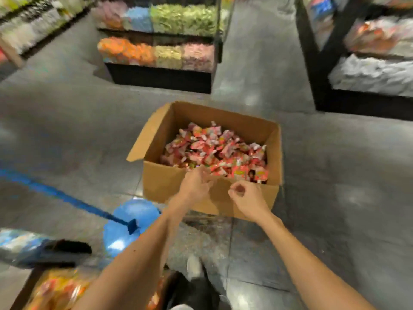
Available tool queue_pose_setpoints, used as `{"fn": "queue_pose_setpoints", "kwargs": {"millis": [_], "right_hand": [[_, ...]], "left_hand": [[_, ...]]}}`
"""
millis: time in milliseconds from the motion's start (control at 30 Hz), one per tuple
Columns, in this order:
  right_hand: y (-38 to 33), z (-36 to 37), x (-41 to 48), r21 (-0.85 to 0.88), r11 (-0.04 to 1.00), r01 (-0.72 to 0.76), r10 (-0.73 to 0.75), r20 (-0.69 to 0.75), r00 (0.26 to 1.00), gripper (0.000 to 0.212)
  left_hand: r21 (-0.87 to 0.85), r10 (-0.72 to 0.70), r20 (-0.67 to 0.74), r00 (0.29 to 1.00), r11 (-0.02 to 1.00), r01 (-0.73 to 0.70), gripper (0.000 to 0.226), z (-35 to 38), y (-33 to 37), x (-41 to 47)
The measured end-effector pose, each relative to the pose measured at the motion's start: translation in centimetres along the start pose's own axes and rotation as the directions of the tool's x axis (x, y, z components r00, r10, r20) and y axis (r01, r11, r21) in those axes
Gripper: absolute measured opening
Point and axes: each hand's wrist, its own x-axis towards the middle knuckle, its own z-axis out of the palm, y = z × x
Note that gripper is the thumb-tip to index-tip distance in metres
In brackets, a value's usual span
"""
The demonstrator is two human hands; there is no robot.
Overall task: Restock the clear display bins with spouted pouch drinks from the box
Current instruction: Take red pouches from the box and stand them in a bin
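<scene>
Where left hand (196, 185) overlaps box (165, 182), right hand (247, 198) hovers.

Grey floor (78, 130); cardboard box (169, 184) on it

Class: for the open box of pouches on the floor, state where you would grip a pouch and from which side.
Probably pinch an edge of a pouch atop the heap, reaching down through the open top of the box: its walls block every side. Spouts are too blurred to target.
</scene>
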Motion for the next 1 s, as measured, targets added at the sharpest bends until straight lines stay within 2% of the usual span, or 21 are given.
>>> {"fn": "queue_pose_setpoints", "kwargs": {"millis": [133,267,300,367,433,500,567,633,700,800,900,1000], "right_hand": [[1.4,-0.5,7.3,-0.077,0.993,-0.093,0.093,-0.004,0.996,0.016],[3.5,0.2,14.5,-0.179,0.953,-0.243,0.255,0.05,0.966,0.013],[4.1,0.4,16.0,-0.195,0.934,-0.3,0.317,0.064,0.946,0.019],[5.4,1.0,18.3,-0.22,0.872,-0.437,0.463,0.081,0.883,0.044],[6.7,1.6,19.8,-0.184,0.804,-0.565,0.588,0.099,0.803,0.058],[7.9,2.3,20.6,-0.114,0.727,-0.677,0.686,0.131,0.715,0.067],[8.5,2.8,21.3,-0.07,0.67,-0.739,0.738,0.171,0.653,0.095],[8.8,3.4,21.9,-0.05,0.634,-0.772,0.766,0.178,0.617,0.12],[8.9,4.0,22.1,-0.077,0.617,-0.784,0.782,0.175,0.598,0.129],[8.8,4.5,21.9,-0.147,0.633,-0.76,0.774,0.154,0.614,0.124],[8.6,4.1,21.7,-0.144,0.63,-0.763,0.774,0.186,0.605,0.112],[9.0,3.7,21.7,-0.155,0.626,-0.764,0.778,0.186,0.6,0.073]], "left_hand": [[0.071,0.009,0.081,0.997,0.997,-0.015,0.038,0.9,-0.8,10.3],[0.14,-0.077,0.277,0.958,0.989,0.039,0.062,3.4,-3.1,18.4],[0.177,-0.083,0.34,0.937,0.984,0.023,0.071,4.2,-3.6,19.6],[0.294,-0.086,0.453,0.887,0.954,-0.057,0.086,6.1,-4.6,21.5],[0.437,-0.124,0.521,0.845,0.888,-0.139,0.097,8.0,-5.2,22.3],[0.533,-0.144,0.53,0.836,0.823,-0.196,0.104,9.5,-5.3,23.0],[0.569,-0.155,0.522,0.839,0.796,-0.206,0.107,10.4,-4.9,23.4],[0.565,-0.17,0.514,0.841,0.804,-0.182,0.108,11.0,-5.0,23.5],[0.553,-0.153,0.511,0.846,0.812,-0.187,0.103,11.3,-5.6,23.3],[0.497,-0.055,0.513,0.857,0.833,-0.244,0.082,10.4,-6.4,23.0],[0.445,0.024,0.552,0.834,0.837,-0.319,0.07,9.1,-6.8,23.7],[0.376,0.069,0.577,0.814,0.862,-0.339,0.064,8.0,-6.8,24.1]]}}
